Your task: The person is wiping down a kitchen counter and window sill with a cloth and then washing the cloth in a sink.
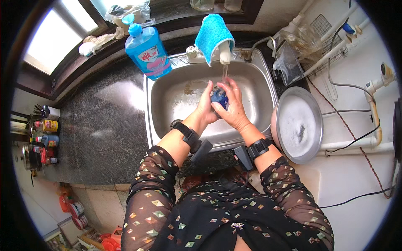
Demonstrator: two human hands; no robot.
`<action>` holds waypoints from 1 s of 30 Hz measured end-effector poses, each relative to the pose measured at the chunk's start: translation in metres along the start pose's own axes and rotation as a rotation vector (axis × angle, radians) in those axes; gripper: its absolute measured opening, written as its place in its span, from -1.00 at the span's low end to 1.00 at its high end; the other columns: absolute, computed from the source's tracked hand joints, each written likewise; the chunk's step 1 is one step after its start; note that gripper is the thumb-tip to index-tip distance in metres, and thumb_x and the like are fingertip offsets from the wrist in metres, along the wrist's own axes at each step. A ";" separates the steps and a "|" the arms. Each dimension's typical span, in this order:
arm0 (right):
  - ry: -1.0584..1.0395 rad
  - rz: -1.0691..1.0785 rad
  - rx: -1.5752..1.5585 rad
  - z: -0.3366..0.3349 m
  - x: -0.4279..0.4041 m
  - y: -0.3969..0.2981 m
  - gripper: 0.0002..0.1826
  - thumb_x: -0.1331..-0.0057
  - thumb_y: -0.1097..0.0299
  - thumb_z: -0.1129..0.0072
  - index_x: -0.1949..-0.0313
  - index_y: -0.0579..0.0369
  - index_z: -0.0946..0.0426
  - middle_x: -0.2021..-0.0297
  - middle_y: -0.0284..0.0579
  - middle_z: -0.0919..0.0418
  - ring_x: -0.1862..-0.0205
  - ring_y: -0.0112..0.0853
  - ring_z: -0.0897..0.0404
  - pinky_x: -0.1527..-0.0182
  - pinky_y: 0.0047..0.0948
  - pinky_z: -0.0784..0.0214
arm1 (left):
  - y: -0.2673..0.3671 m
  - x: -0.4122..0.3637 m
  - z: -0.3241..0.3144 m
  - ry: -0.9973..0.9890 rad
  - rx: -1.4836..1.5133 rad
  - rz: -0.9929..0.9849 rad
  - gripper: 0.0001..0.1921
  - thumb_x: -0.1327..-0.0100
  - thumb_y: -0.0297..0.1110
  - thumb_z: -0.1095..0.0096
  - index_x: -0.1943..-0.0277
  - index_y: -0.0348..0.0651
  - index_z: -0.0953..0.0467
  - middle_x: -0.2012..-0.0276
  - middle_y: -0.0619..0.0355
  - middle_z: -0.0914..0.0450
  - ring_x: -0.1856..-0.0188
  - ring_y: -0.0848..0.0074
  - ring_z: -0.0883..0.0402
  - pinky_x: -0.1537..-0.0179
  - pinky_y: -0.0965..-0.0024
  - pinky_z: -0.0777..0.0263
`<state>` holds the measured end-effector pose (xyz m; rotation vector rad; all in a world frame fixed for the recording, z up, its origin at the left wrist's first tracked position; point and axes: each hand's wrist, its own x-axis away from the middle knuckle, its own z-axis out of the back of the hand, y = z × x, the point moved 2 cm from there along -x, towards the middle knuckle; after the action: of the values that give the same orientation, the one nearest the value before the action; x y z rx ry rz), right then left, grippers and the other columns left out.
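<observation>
Over the stainless steel sink (169,116), both hands hold a small, rounded dark blue object (219,97), whose exact kind I cannot tell. My left hand (206,107) cups it from the left and below. My right hand (235,108) wraps its other side, with the thumb lying across the front. Fingers hide much of its outline. Just above my right fingertips, a stream of water (225,71) runs from the white faucet spout (225,57). A bright blue towel cloth (213,33) drapes over the faucet.
A large pump bottle of blue dish soap (147,51) stands at the sink's back left corner. To the right, a metal basin (317,113) holds foamy water (296,125). Dark stone counter (100,138) extends left towards several condiment bottles (47,125). Pipes (348,146) and cables line the right wall.
</observation>
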<state>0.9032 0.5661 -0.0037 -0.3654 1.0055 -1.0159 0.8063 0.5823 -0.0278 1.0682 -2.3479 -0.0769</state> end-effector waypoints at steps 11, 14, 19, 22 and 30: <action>0.015 -0.032 -0.079 -0.016 0.007 0.005 -0.62 -0.16 0.16 -0.10 0.14 0.13 -0.34 0.21 0.05 -0.39 0.11 -0.04 -0.34 -0.01 -0.13 -0.14 | -0.007 -0.006 -0.002 0.147 -0.022 -0.208 -0.55 -0.25 0.14 0.11 0.34 -0.12 -0.43 0.38 0.06 -0.54 0.32 0.28 -0.55 0.23 0.22 -0.47; -0.002 -0.047 -0.054 -0.021 0.006 0.001 -0.64 -0.23 0.20 -0.06 0.11 0.19 -0.32 0.18 0.07 -0.37 0.09 -0.06 -0.36 -0.02 -0.25 -0.19 | -0.003 -0.020 0.017 0.071 -0.081 -0.132 -0.66 -0.24 0.02 0.05 0.36 -0.08 -0.44 0.41 0.11 -0.54 0.36 0.34 -0.55 0.30 0.23 -0.47; 0.025 -0.045 -0.094 -0.023 0.003 0.009 -0.74 -0.15 0.29 -0.07 0.23 0.17 -0.35 0.25 0.09 -0.40 0.16 -0.01 -0.36 0.04 -0.15 -0.20 | -0.010 -0.019 0.012 0.189 -0.006 -0.161 -0.76 -0.20 -0.20 0.07 0.41 -0.17 -0.42 0.49 0.06 -0.51 0.45 0.29 -0.53 0.34 0.24 -0.47; 0.035 -0.144 -0.073 -0.024 0.000 0.007 -0.80 -0.15 0.34 -0.04 0.30 0.19 -0.38 0.32 0.11 -0.43 0.21 0.01 -0.40 0.10 -0.15 -0.24 | -0.012 -0.018 0.017 0.333 -0.182 -0.270 -0.73 -0.20 -0.19 0.06 0.39 -0.22 -0.45 0.46 0.07 -0.53 0.44 0.32 -0.53 0.37 0.28 -0.43; 0.068 -0.566 -0.181 -0.024 -0.018 0.016 -0.68 -0.13 0.21 0.05 0.48 0.25 -0.53 0.54 0.10 -0.55 0.41 -0.05 -0.53 0.27 -0.27 -0.33 | -0.005 -0.034 0.042 0.431 -0.644 -0.479 -0.57 -0.27 -0.16 0.26 0.32 -0.38 -0.50 0.40 -0.18 -0.56 0.35 0.14 -0.54 0.26 0.19 -0.37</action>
<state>0.8886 0.5938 -0.0178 -0.7996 1.0840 -1.4537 0.8062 0.5959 -0.0807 1.1353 -1.4845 -0.6607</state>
